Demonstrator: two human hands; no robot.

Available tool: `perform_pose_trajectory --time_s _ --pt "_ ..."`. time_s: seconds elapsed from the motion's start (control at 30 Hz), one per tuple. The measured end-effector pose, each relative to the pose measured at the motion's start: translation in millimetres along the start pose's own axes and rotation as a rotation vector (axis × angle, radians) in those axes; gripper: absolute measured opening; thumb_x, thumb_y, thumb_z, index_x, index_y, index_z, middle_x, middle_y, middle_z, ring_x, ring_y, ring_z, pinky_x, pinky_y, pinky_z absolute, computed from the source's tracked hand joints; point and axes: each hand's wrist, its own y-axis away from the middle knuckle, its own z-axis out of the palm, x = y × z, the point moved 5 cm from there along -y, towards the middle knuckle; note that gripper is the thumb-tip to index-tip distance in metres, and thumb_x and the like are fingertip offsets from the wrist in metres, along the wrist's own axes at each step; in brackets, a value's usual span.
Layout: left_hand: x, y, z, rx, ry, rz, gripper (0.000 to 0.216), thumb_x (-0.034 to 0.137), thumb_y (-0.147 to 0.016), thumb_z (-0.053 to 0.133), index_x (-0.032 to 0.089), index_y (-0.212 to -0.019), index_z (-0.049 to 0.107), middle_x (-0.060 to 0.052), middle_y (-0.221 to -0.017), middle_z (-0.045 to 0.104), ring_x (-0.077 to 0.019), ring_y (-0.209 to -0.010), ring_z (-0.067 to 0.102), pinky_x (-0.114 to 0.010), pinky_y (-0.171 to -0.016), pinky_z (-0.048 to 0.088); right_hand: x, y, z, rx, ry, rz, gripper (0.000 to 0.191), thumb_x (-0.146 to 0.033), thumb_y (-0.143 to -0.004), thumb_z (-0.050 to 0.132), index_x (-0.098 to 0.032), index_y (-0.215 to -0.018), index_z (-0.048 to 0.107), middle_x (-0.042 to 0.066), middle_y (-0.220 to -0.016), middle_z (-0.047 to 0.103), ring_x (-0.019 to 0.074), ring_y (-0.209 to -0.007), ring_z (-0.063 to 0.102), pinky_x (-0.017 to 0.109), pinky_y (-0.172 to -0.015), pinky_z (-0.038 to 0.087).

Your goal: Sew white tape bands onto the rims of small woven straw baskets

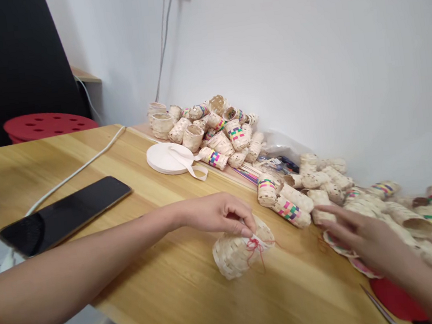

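A small pale woven bamboo basket (230,256) lies tilted on its side on the table. My left hand (222,216) pinches its rim between thumb and fingers. Red thread (255,244) is tied in a loose knot at that rim, its ends trailing down. My right hand (369,238) is off to the right, fingers stretched out and a little blurred, near the pile of baskets. Close under it are round pieces with pink edges (363,267), partly covered by the hand. I see nothing held in my right hand.
Many woven baskets (236,134) are heaped along the wall, some with coloured strips. A roll of white ribbon (171,158) and a phone (66,215) with a white cable (78,167) lie on the table. Scissors (378,305) rest by a red disc (397,300). A red stool (50,124) stands behind.
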Motion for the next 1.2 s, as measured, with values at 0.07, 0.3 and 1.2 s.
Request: perform_pose_trajectory --time_s 0.07,0.3,1.2 --pt "0 0 0 0.006 -0.013 0.016 0.017 0.024 -0.087 0.058 0.010 -0.085 0.067 -0.008 -0.083 0.062 -0.0148 -0.076 0.058 -0.023 -0.069 0.043 -53 14 21 -0.204 -0.140 -0.130 0.043 -0.052 -0.084 0.054 -0.026 -0.116 0.067 -0.003 -0.053 0.050 0.0133 -0.045 0.047 0.023 -0.042 0.035" --pt "9 0 -9 0.286 -0.151 0.184 0.015 0.020 -0.088 0.056 0.012 -0.091 0.068 -0.010 -0.102 0.062 -0.0171 -0.096 0.057 -0.026 -0.083 0.043 -123 25 43 -0.148 -0.412 -0.255 0.026 -0.034 -0.093 0.049 -0.021 -0.085 0.070 0.001 -0.069 0.063 0.0142 -0.063 0.058 0.022 -0.058 0.043" --pt "-26 13 -23 1.110 0.352 -0.137 0.012 0.023 -0.074 0.061 0.015 -0.068 0.055 0.003 -0.066 0.057 -0.0106 -0.066 0.052 -0.023 -0.067 0.041 -99 44 46 0.560 -0.176 -0.175 0.018 -0.025 -0.090 0.056 -0.014 -0.080 0.066 -0.004 -0.055 0.047 0.0079 -0.045 0.042 0.019 -0.046 0.033"
